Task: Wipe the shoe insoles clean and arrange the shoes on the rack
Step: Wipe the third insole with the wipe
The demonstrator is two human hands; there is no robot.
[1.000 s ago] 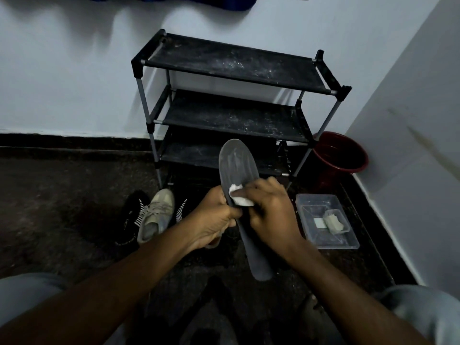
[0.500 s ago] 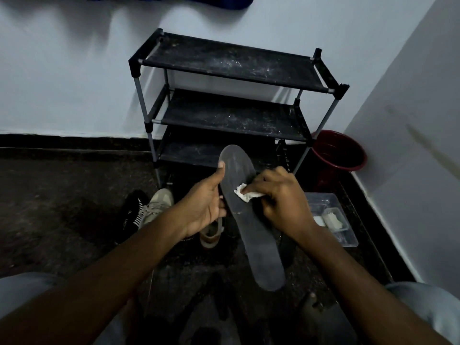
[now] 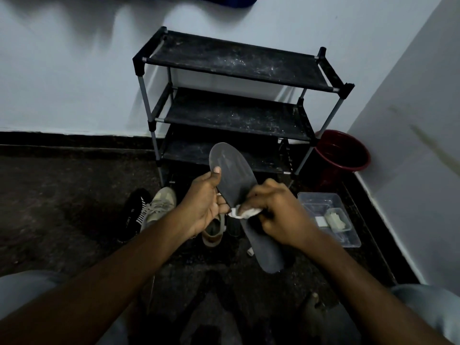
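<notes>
In the head view, a dark grey insole (image 3: 231, 180) is being held up in the air in front of the shoe rack (image 3: 234, 58), its toe end pointing away towards the lowest shelf and its heel end hanging down towards the floor (image 3: 62, 195). The insole is being gripped along its left edge by the left hand (image 3: 204, 205): the thumb (image 3: 217, 171) is being pressed flat on the upper surface while the fingers are being curled round underneath. A white cloth (image 3: 245, 212) is being pinched by the curled fingers of the right hand (image 3: 278, 215) and pressed against the middle of the insole, just beside the left hand.

Three dusty black shelves are being carried by the rack, which is standing against the pale wall. On the floor left of the hands, a beige shoe (image 3: 159, 207) is lying just beside a black shoe (image 3: 134, 215) with white stripes, and a third shoe (image 3: 214, 232) is being partly hidden under the left hand. A red bucket (image 3: 341, 155) is standing right of the rack, with a clear plastic container (image 3: 331, 220) near it.
</notes>
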